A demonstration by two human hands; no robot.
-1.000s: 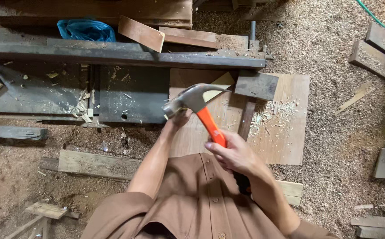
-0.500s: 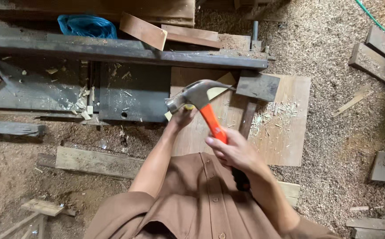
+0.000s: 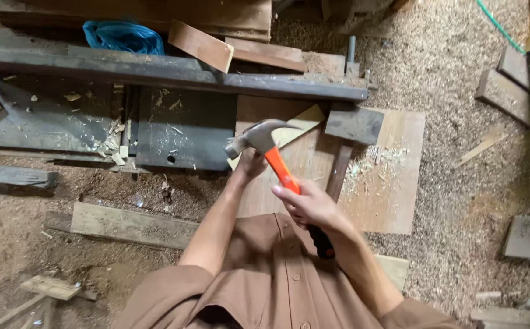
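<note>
I have my right hand (image 3: 313,204) clenched around the orange handle of the hammer (image 3: 277,159), gripping it about midway, with the black end sticking out below my wrist. The steel head sits up over the near left corner of the plywood (image 3: 393,183), just above my left hand (image 3: 251,164). That hand is down at the plywood's left edge, beside a pale wedge (image 3: 295,127); its fingers are hidden under the hammer head, so I cannot tell whether it is pinching something or lying loose. Compared with a second ago the head has barely shifted: it sits a touch lower and nearer the left hand, and my grip is unchanged. I read this as lining up a blow, not swinging. A dark beam (image 3: 167,76) runs across beyond.
</note>
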